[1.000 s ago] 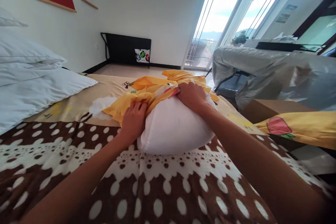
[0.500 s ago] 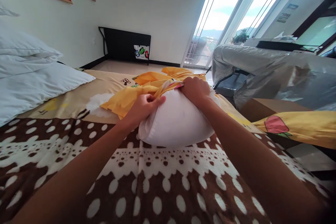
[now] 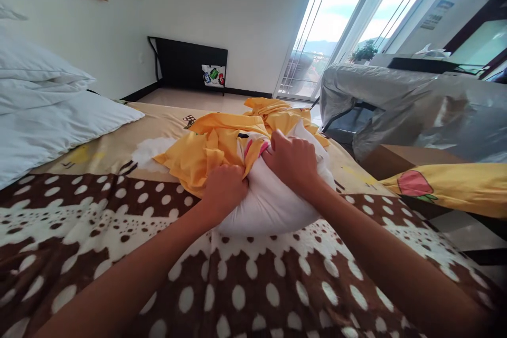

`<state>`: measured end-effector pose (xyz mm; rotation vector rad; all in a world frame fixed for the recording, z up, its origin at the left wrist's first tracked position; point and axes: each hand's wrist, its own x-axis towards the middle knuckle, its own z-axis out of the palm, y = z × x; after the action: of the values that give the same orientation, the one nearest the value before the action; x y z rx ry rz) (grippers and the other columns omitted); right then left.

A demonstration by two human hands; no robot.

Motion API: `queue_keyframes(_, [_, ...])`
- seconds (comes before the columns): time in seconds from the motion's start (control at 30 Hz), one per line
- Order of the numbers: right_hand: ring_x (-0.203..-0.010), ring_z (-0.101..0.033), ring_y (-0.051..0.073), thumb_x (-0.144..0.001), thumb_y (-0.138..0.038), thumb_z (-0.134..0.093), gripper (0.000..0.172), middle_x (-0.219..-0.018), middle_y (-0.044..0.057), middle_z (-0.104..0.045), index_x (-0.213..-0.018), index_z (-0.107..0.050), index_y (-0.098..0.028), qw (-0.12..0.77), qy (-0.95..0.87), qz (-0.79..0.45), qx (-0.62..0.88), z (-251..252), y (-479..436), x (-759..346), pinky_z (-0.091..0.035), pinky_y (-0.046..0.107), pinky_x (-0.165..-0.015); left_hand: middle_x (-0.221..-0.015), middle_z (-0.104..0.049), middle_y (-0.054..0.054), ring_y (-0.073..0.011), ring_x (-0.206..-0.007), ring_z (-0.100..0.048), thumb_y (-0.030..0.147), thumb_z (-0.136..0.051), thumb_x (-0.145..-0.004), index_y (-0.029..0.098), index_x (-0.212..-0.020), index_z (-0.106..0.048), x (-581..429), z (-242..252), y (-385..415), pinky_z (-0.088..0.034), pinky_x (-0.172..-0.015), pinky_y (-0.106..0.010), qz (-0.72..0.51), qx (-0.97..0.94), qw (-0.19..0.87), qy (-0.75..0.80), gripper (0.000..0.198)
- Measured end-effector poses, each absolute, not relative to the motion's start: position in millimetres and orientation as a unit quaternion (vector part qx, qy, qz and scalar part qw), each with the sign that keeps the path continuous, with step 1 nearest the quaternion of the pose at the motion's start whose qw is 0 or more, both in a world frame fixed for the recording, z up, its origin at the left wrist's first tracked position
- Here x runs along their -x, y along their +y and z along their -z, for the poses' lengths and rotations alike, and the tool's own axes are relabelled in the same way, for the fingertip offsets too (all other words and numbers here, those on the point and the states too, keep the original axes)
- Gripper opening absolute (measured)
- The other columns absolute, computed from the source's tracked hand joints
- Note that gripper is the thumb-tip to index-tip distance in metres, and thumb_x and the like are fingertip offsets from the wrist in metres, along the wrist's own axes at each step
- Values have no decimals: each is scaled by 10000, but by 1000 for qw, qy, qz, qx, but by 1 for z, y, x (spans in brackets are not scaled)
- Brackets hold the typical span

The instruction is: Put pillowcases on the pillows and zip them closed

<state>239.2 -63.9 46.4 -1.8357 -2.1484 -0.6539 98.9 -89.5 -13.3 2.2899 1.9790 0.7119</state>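
Note:
A white pillow (image 3: 273,211) lies on the bed in front of me, its far end partly inside a bunched yellow pillowcase (image 3: 198,161). My left hand (image 3: 225,190) is closed on the pillowcase's edge at the pillow's left side, pulling creases into the white fabric. On the right, my right hand (image 3: 291,161) is closed on the pillowcase beside its pink printed patch, with its knuckles up over the pillow. A white pillow corner pokes up past the right hand. The fingertips of both hands are hidden in the cloth.
A brown blanket with white dots (image 3: 237,296) covers the near bed. White pillows (image 3: 71,127) are piled at left. To the right are a yellow printed cushion (image 3: 455,187), a cardboard box (image 3: 415,156) and plastic-covered furniture (image 3: 428,100). A black panel (image 3: 182,66) leans against the far wall.
My left hand has moved nearer and drawn the pillowcase edge along the pillow. My right hand has also come slightly closer. The pillow is more creased, and its right corner now shows.

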Motion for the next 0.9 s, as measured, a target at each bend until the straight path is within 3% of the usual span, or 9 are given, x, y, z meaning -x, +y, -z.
queue_keyframes(0.1, [-797,-583,257,-855,-592,-387,496,-817,110,-642,-975,-591,-157,121,-795,204,558,-41,-94,-255,-392,324,-663,-669,-653,-104,-227,-670,-603,263,-445,-778,146,-695,-671,-96,17,-97,-395,-606,-326,-214,-745,14,631,268])
queue_keyframes(0.2, [-981,-519,321,-728,-725,-493,818,-1095,197,-590,-1226,-493,-76,86,-871,227,427,-34,-120,-278,-419,392,-771,-655,-661,-96,-221,-642,-594,285,-461,-776,148,-664,-659,-96,21,-101,-333,-559,-315,-231,-753,31,615,266])
queue_keyframes(0.27, [-1041,-476,335,-733,-680,-545,889,-1199,228,-527,-1338,-390,-47,51,-891,251,374,-31,-127,-290,-412,429,-829,-646,-658,-77,-197,-606,-573,288,-485,-765,153,-668,-643,-98,23,-103,-299,-539,-303,-270,-748,48,604,229])
queue_keyframes(0.4, [-1036,-479,299,-839,-491,-534,613,-1200,174,-526,-1316,-435,-120,-2,-904,252,346,-31,-117,-287,-431,409,-817,-595,-608,-27,-144,-540,-507,267,-510,-748,166,-650,-590,-101,24,-105,-291,-534,-281,-367,-718,55,590,162])
queue_keyframes(0.53, [-980,-519,279,-870,-267,-473,296,-1118,144,-564,-1116,-583,-145,-31,-891,254,374,-31,-99,-258,-449,360,-710,-513,-528,8,-130,-497,-460,225,-517,-754,182,-558,-513,-104,22,-110,-284,-522,-284,-407,-728,-37,550,200])
queue_keyframes(0.67, [-911,-552,285,-874,-160,-385,288,-973,184,-602,-976,-642,-77,-22,-839,276,468,-29,-91,-241,-442,355,-666,-541,-530,-2,-150,-538,-490,158,-508,-762,183,-562,-489,-105,23,-121,-317,-529,-298,-396,-766,-148,484,203])
queue_keyframes(0.77, [-898,-564,287,-896,-226,-382,319,-932,190,-610,-898,-666,-80,-19,-817,267,510,-29,-89,-252,-442,345,-666,-701,-578,-50,-199,-709,-533,139,-483,-770,142,-748,-569,-94,28,-134,-419,-649,-320,-365,-809,-154,434,90])
queue_keyframes(0.83, [-916,-570,285,-916,-316,-375,361,-958,181,-613,-914,-670,-108,-14,-809,253,531,-32,-86,-266,-442,331,-661,-929,-602,-103,-238,-914,-535,125,-479,-761,97,-1026,-559,-78,31,-142,-451,-816,-368,-349,-836,-101,411,277])
queue_keyframes(0.9, [-935,-576,278,-930,-410,-342,422,-984,168,-616,-975,-658,-134,-5,-800,239,550,-37,-83,-281,-442,321,-662,-1185,-539,-122,-236,-1123,-478,114,-483,-767,128,-1254,-433,-59,35,-144,-409,-972,-389,-342,-854,-5,392,491])
